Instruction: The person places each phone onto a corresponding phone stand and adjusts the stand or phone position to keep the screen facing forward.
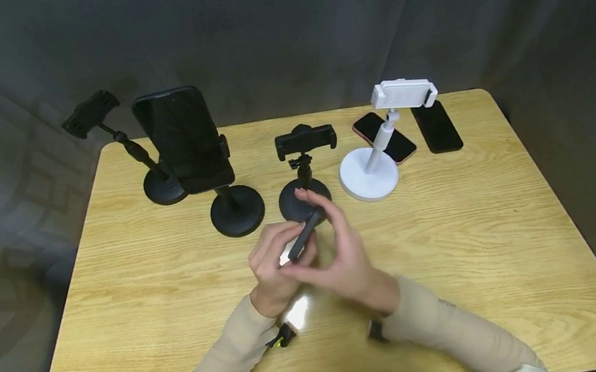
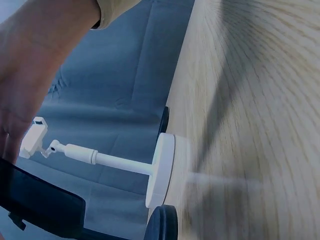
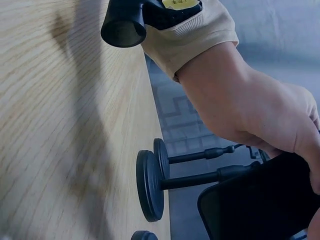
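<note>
Over the middle of the table, a dark smartphone (image 1: 306,233) is held tilted, edge towards the head camera, between both hands. My left hand (image 1: 272,270) grips it with curled fingers. The right hand (image 1: 347,259), a little blurred, spans it with thumb and forefinger at opposite edges. The phone's black face (image 3: 265,200) shows large in the right wrist view, the left hand (image 3: 250,110) around its edge. In the left wrist view the phone (image 2: 45,200) lies below the right hand (image 2: 30,70). Just beyond the hands stands a black phone stand (image 1: 306,141) with a bare clamp.
A second black stand (image 1: 237,212) holds a large black phone (image 1: 183,141). Far left is another black stand (image 1: 164,187). A white stand (image 1: 369,174) is at the back right, near a pink-edged phone (image 1: 399,147) and a black phone (image 1: 438,127) on the table (image 1: 483,238).
</note>
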Demonstrator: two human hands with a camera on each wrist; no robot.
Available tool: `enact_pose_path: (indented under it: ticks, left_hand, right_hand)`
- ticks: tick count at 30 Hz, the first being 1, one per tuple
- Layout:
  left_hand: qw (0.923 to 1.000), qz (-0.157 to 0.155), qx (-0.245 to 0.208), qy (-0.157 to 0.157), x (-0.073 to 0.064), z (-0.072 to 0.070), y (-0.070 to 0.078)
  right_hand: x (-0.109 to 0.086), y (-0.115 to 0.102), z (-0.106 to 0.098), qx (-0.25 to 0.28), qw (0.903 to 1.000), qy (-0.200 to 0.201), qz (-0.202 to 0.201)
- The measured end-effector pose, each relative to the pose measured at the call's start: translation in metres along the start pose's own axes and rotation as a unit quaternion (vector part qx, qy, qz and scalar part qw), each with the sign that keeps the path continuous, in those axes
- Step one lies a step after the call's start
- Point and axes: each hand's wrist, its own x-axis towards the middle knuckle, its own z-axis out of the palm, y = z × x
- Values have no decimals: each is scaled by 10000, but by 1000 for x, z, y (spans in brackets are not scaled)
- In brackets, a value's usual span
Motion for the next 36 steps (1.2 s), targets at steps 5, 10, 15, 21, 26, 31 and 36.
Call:
enact_pose_path:
  ticks: [5,10,15,21,26,31,36]
  left_hand:
    - [9999,-112,92,-14,-2,2,0]
    - [9997,-191,163,-20,-4,4,0]
    - [9996,-219,192,-22,-5,5,0]
    - [9993,-310,219,-52,-5,6,0]
    - [9990,-423,117,-112,-4,7,1]
    - [9990,-411,5,-177,-2,7,2]
    - [9983,-327,-198,-439,-1,6,1]
  right_hand:
    - [0,2,1,-21,9999,70,148]
    - [1,2,2,-111,9993,106,333]
    - [0,4,2,-113,9991,139,393]
    - [1,7,2,-67,9995,191,241]
    - [4,9,0,-20,9994,354,-16]
    - [7,11,-2,17,9985,516,-206]
    - [7,13,-5,99,9975,644,-279]
